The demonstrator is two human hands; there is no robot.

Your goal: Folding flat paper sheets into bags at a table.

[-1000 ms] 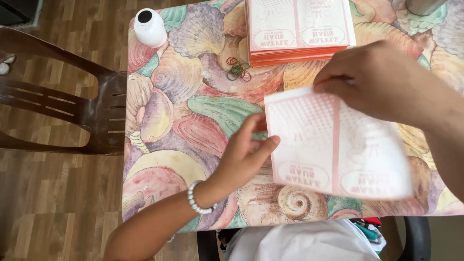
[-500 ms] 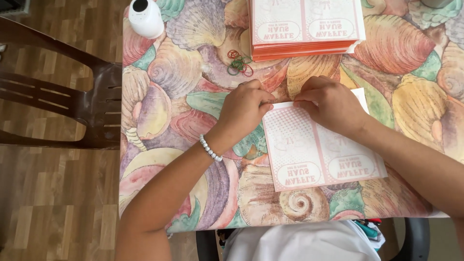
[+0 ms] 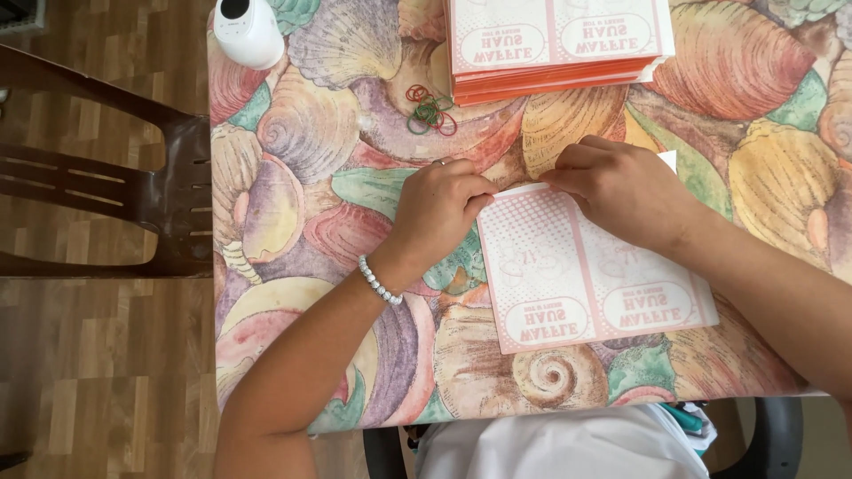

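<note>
Under both hands, left hand (image 3: 439, 202) and right hand (image 3: 626, 191) pinching its top edge, the pink-and-white printed paper sheet (image 3: 590, 275) risks creasing crooked if either slips.

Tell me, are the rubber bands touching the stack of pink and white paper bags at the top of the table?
Apart. The head view shows a strip of shell-patterned tablecloth between the rubber bands and the stack of paper bags.

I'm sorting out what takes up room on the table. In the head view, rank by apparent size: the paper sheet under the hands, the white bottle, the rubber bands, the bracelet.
Largest to smallest:
1. Paper sheet
2. White bottle, partly cut off by the frame
3. Rubber bands
4. Bracelet, which looks close to the bands, so that order is unsure
</note>
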